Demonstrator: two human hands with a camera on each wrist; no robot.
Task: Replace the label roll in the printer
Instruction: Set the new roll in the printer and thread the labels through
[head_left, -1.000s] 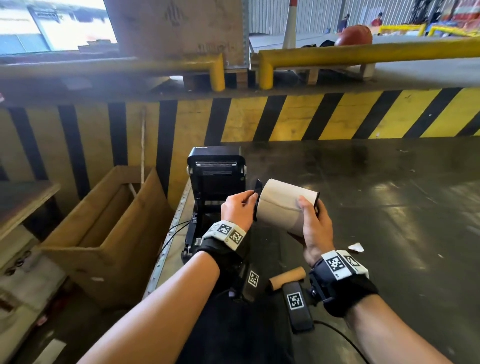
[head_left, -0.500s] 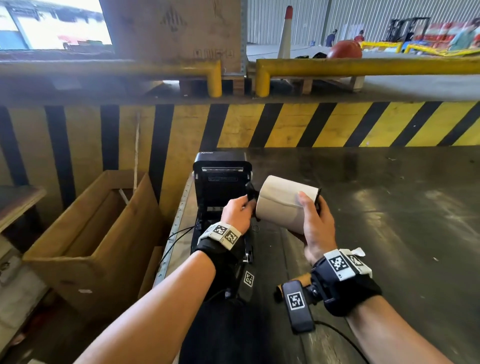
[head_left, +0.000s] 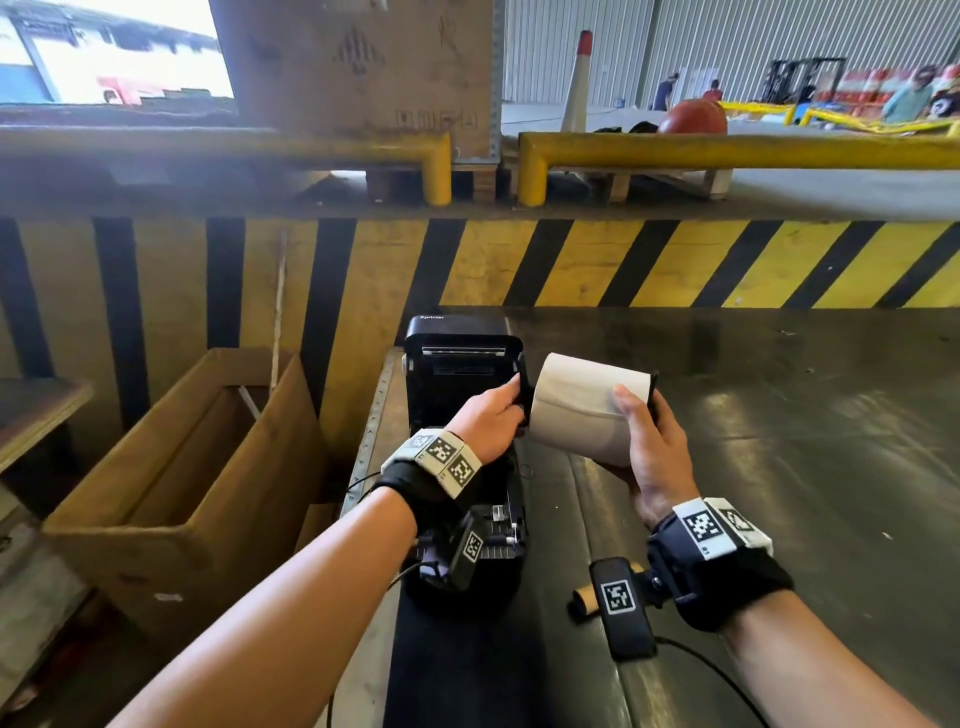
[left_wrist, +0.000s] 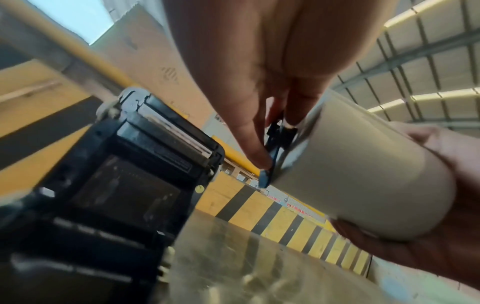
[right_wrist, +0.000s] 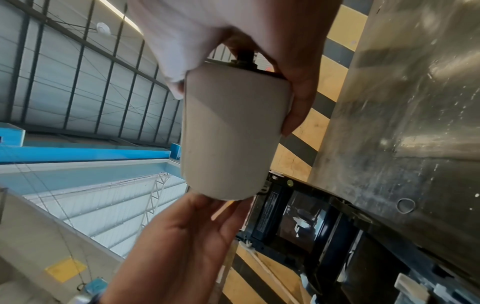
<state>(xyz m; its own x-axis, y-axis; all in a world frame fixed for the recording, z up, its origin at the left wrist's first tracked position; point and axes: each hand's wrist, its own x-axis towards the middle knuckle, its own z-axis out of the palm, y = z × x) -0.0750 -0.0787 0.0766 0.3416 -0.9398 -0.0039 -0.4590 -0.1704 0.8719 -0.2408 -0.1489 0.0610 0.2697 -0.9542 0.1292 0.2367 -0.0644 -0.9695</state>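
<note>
Open black label printer (head_left: 457, 374) stands at desk's left edge, raised lid blocking passage behind its bay. White label roll (head_left: 582, 410), held just right of the lid, crowds that side. Dark metal desk (head_left: 779, 467) lies open rightward. Brown cardboard tube (head_left: 584, 603) lies near the front edge.

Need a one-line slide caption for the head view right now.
Both hands hold the new label roll beside the open printer, left hand at its black end holder, right hand gripping the far end.

left hand (head_left: 485, 421): fingers pinch the black holder at the roll's end
right hand (head_left: 652, 447): curled round the roll
</note>
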